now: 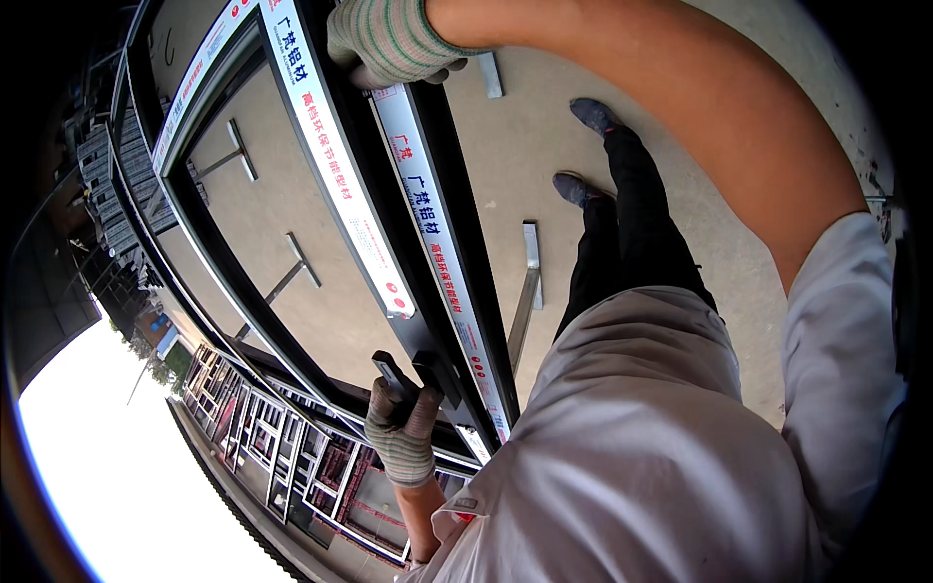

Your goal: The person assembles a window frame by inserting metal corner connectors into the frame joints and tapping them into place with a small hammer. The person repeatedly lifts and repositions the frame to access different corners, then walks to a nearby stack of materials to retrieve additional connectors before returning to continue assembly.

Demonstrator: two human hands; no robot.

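Note:
A dark metal window frame [326, 180], faced with white printed protective film, runs diagonally through the left half of the head view. Its two long rails lie side by side. My right hand [384, 44], in a striped knit glove, is closed over the rails near the top edge, fingers curled round them. Lower down, my gloved left hand [403, 432] is wrapped round a short black handle-like piece [389, 374]. That piece sits against the bare dark stretch of the rail, and the glove hides part of it. Beside it is a black block [437, 377] on the rail.
Metal stand legs with flat feet [532, 248] rest on the concrete floor [700, 204]. My dark shoes [588, 115] are right of the frame. Several assembled frames [292, 447] lean along the lower left, and stacked metal profiles [107, 189] lie at the far left.

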